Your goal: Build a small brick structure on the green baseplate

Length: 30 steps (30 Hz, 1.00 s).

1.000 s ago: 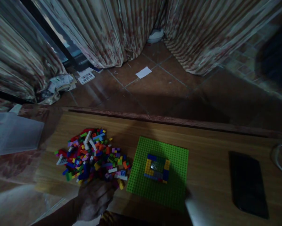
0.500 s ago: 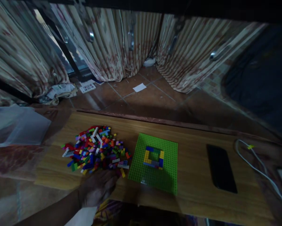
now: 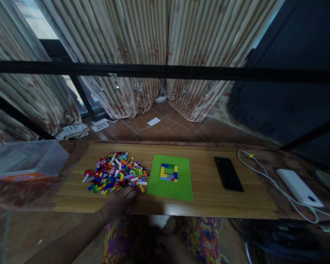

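Note:
My left hand [image 3: 120,202] rests at the near edge of a heap of mixed toy bricks [image 3: 113,174], its fingers curled together. Whatever they may hold is hidden in the shadow. A yellow brick [image 3: 141,188] lies just past the fingertips. To the right lies a green baseplate [image 3: 181,190] carrying a hollow square of bricks [image 3: 162,173] in yellow, blue, green and grey. Low in the frame, a dim shape over my lap looks like my right hand [image 3: 169,248]; its fingers are too dark to read.
A black phone [image 3: 228,174] lies on the wooden board [image 3: 203,205]. Farther right are a white power bank [image 3: 299,187] and a white cable [image 3: 266,176]. At the left stands a clear plastic bin [image 3: 43,157]. A dark metal bar [image 3: 165,70] crosses beyond the board, before striped curtains.
The camera view has tilted up, bringing the bar, the power bank and my lap into sight. My left hand stays by the near edge of the heap; the brick square looks the same.

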Motion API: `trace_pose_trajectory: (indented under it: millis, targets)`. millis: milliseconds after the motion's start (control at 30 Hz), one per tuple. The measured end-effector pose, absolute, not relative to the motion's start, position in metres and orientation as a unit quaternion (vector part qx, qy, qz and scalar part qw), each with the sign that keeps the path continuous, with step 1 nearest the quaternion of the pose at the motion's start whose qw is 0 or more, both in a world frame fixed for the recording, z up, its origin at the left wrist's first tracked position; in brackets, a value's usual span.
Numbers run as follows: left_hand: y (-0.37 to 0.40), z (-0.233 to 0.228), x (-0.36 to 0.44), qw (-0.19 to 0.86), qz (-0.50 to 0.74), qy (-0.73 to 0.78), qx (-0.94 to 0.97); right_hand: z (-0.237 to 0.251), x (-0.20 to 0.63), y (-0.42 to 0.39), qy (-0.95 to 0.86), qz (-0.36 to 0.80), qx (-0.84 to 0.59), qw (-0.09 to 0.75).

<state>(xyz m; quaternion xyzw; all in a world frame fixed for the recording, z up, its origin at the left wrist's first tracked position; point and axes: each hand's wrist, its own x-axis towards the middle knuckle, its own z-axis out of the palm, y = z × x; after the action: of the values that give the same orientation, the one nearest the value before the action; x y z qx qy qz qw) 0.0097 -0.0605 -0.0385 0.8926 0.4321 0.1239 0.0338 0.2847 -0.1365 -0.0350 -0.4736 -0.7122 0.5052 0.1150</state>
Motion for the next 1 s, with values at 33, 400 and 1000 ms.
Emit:
trace_pose_trajectory:
  millis: [33, 400, 1000]
  targets:
    - [-0.061, -0.039, 0.009, 0.027, 0.131, 0.432, 0.892, -0.027, 0.29, -0.131, -0.725, 0.495, -0.462, 0.127]
    - [-0.074, -0.031, 0.018, -0.011, 0.15, 0.5, 0.853, -0.009, 0.295, 0.037, -0.827, 0.164, -0.512, 0.163]
    - [-0.088, -0.024, 0.047, 0.018, 0.309, 0.598, 0.739, -0.034, 0.31, 0.03, -0.891, 0.103, -0.42, 0.14]
